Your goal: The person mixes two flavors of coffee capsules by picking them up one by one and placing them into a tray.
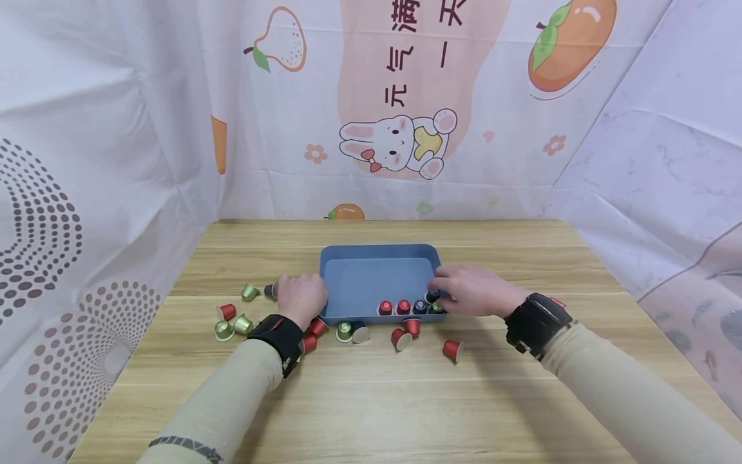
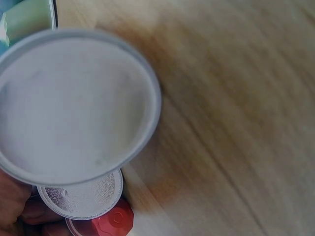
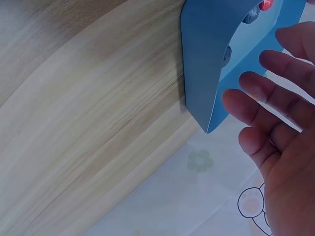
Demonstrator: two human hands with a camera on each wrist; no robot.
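Dark capsule (image 1: 433, 295) sits in tray (image 1: 377, 274), right end, just beyond the nearer right hand (image 1: 466, 290), its fingers parted, seemingly empty; left hand (image 1: 301, 299) beside loose capsule (image 1: 270, 291), hold cannot be told.

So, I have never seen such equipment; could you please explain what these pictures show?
No machine here: a person works bare-handed. The wide picture looks down from the head; the other two come from the wrists. On the table lie red, green and dark capsules; more are in a blue tray. The right hand reaches over the tray's right end; its wrist picture shows no capsule in the grip. Whether the left hand, beside the tray, holds one, I cannot tell.
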